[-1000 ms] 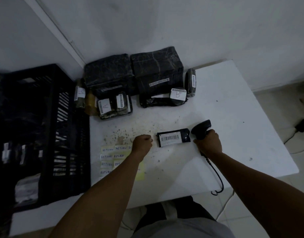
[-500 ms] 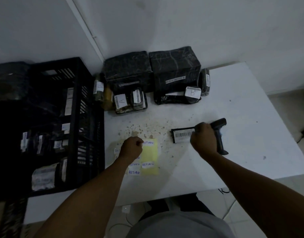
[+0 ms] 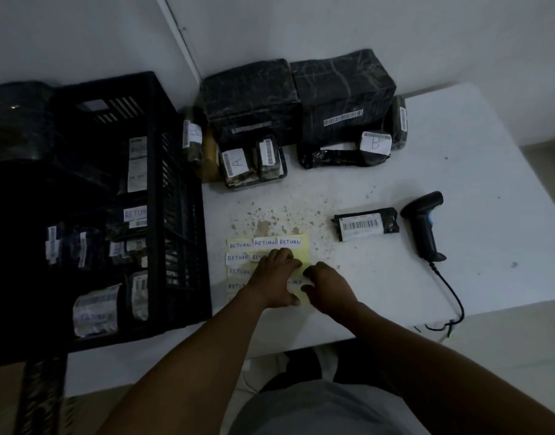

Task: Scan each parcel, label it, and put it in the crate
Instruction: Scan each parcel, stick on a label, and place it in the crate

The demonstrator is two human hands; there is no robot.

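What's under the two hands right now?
The left hand and right hand rest on the yellow sheet of RETURN labels; one label shows between them. Whether any is peeled is hidden.

Both bare forearms reach forward; the left hand (image 3: 277, 277) lies palm-down, fingers bent, and the right hand (image 3: 328, 285) curls just beside it.

Bare table (image 3: 379, 287) between label sheet (image 3: 303, 248) and scanner (image 3: 424, 226) — parcel (image 3: 365, 225) blocks beyond.
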